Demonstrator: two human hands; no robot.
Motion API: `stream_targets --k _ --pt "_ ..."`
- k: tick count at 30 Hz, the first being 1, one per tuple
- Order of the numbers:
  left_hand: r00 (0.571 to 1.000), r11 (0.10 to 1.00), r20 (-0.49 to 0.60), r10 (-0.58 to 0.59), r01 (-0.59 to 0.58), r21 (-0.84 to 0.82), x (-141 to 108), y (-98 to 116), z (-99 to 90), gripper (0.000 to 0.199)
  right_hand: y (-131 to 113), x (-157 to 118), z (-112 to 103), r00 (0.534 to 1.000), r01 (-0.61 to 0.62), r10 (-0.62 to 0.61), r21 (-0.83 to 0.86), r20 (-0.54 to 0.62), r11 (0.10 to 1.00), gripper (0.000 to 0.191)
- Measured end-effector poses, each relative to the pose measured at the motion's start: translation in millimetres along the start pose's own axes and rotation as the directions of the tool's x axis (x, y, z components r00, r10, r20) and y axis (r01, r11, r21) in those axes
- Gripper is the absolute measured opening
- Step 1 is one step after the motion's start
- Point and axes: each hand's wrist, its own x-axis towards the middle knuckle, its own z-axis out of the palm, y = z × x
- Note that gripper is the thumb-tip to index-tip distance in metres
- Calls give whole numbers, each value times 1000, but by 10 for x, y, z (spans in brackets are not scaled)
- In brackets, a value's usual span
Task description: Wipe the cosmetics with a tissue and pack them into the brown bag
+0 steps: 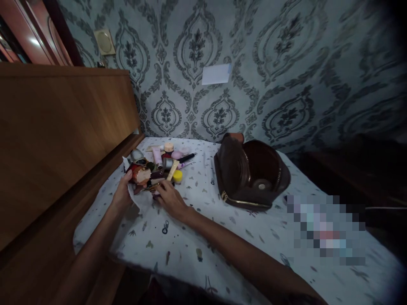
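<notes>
On the patterned white cloth lies a pile of cosmetics. My left hand (122, 191) is closed on the edge of a white packet with an orange and beige front (140, 175), at the pile's left side. My right hand (171, 200) reaches into the near side of the pile with bent fingers; what its fingertips hold is too small to make out. Around the hands are a pale pink tube (157, 156), a jar with a peach lid (168, 147), a yellow-capped container (177, 176), a beige tube (172, 169) and a black pen-like stick (187, 158).
A dark brown bag (235, 173) stands unzipped right of the pile, its flap folded back. A blurred-out object (324, 231) lies farther right on the cloth (197, 237). A wooden cabinet panel (63, 140) borders the left side; the patterned wall (197, 101) rises behind.
</notes>
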Motion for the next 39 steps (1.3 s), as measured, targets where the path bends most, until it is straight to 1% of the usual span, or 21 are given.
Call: stream_targets --k 3,7,10,12,14,16,18,20,22,24,25,26,28,30,31,32,33,34,35,37,39 --pt "998 999 52 -37 38 -22 -62 17 90 47 -13 94 -6 999 -25 25 -13 33 1000 30" --pt "992 994 79 -101 104 -36 -148 -25 190 52 119 -42 -89 999 -23 21 40 39 999 46" --pt "980 985 121 -160 167 -49 -219 -116 295 50 222 -198 -191 1000 -18 20 197 -8 980 51" --pt "965 980 188 -184 196 -46 -271 -200 392 48 228 -288 -292 994 -57 89 373 -70 926 46" --pt "955 979 233 -184 199 -39 -326 -300 509 49 184 -363 -412 980 -91 180 605 -88 791 38" --pt "951 983 254 -175 183 -9 -378 -413 641 52 128 -429 -524 963 -115 267 821 -47 560 38" --pt "953 988 261 -154 145 53 -420 -528 774 57 101 -496 -605 937 -134 350 932 9 336 47" --pt "953 987 285 -103 63 146 -450 -624 889 60 120 -579 -652 896 -143 444 964 30 223 56" --pt "936 959 351 -26 -76 273 -477 -675 966 56 177 -688 -681 856 -155 515 970 37 189 60" --pt "894 860 444 52 -266 436 -521 -674 984 50 250 -819 -710 820 -177 569 971 55 160 62" --pt "873 771 481 83 -362 524 -555 -661 969 49 288 -888 -725 799 -185 598 973 66 141 61" --pt "852 657 512 105 -446 607 -598 -646 937 48 327 -954 -739 776 -190 627 974 73 122 58" --pt "798 383 592 112 -584 716 -701 -626 828 44 402 -1068 -760 730 -191 679 977 74 99 51" --pt "729 122 682 57 -683 720 -799 -635 669 36 464 -1141 -768 703 -209 708 970 61 124 47" --pt "701 20 713 29 -714 700 -834 -645 577 32 486 -1160 -768 701 -233 711 960 55 155 47" --pt "686 -55 728 13 -726 685 -855 -655 480 30 497 -1171 -768 702 -258 711 946 43 197 46" --pt "689 -101 725 12 -720 686 -861 -659 382 29 497 -1174 -770 712 -280 702 926 24 252 44" --pt "704 -112 710 25 -704 701 -854 -652 288 30 485 -1172 -775 730 -300 683 899 1 320 40" --pt "728 -78 684 54 -679 730 -836 -632 202 30 464 -1169 -783 756 -318 654 861 -22 397 36" --pt "782 56 610 129 -620 783 -785 -550 73 30 402 -1166 -808 808 -352 586 745 -64 567 27" --pt "831 211 518 202 -553 806 -739 -420 31 27 338 -1175 -835 839 -384 535 585 -103 715 26"
